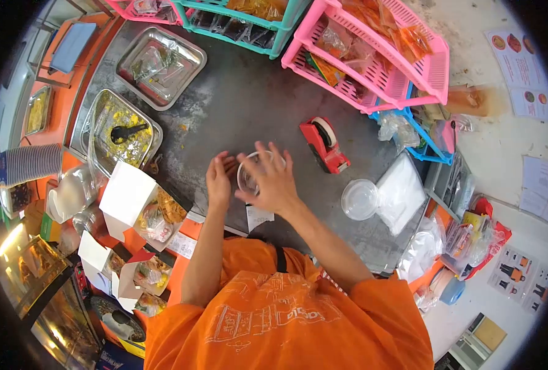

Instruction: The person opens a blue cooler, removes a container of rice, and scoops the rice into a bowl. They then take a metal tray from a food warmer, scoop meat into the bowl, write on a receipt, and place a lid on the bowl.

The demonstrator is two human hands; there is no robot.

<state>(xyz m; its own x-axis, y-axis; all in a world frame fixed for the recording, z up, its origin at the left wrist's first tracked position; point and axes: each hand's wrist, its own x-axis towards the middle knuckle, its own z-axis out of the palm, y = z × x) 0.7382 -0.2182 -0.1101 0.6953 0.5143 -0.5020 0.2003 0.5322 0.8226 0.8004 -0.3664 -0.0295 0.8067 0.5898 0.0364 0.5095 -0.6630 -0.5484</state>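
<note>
On the dark metal table, a clear round plastic tub (247, 180) lies under my right hand (273, 179). The fingers of that hand are spread across its top, with the thumb at the near side of the rim. My left hand (218, 180) is just left of the tub, its fingers loosely bent and apart, holding nothing I can see. A small white paper slip (258, 217) lies just below the tub. To the right stands a red tape dispenser (324, 145) with a roll of tape.
Steel trays (191, 80) lie at the left, one with yellow food scraps and a black utensil. Open food boxes (129, 194) stand left of me. Right are clear round lids (359, 199) and plastic bags (400, 191). Pink baskets (403, 92) and teal baskets (286, 37) line the back.
</note>
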